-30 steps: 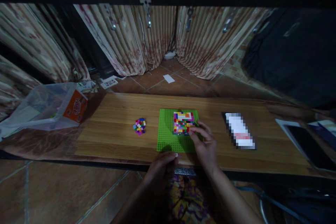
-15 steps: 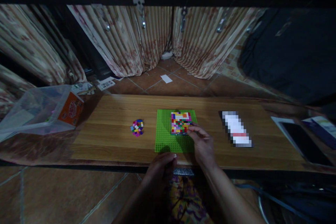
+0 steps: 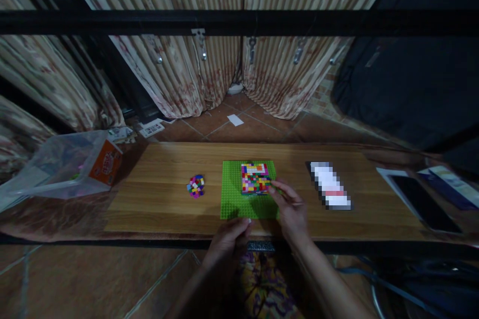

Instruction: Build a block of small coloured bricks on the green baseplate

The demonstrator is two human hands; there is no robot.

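Note:
A green studded baseplate (image 3: 231, 204) lies on the wooden table, bearing a rectangular build of small multicoloured toy bricks (image 3: 254, 184). At the build's right edge is my right hand (image 3: 293, 210), thumb and fingers pinched together; whatever lies between the fingertips is too small to make out. My left hand (image 3: 229, 238) rests by the table's front edge, just below the baseplate. Its thumb and forefinger are closed on a small white brick (image 3: 249, 221). Left of the baseplate sits a little pile of loose coloured bricks (image 3: 196, 186).
A phone with a blurred-out lit screen (image 3: 330, 185) lies right of the baseplate on the wooden table (image 3: 157, 209). Farther right is a dark tablet-like device (image 3: 426, 203). A clear plastic box with an orange label (image 3: 107, 162) stands at the left end. Curtains (image 3: 209, 75) hang beyond.
The view has tilted upward slightly. My right fingertips have shifted a little to the right relative to the brick build. My left hand keeps its place with the white brick.

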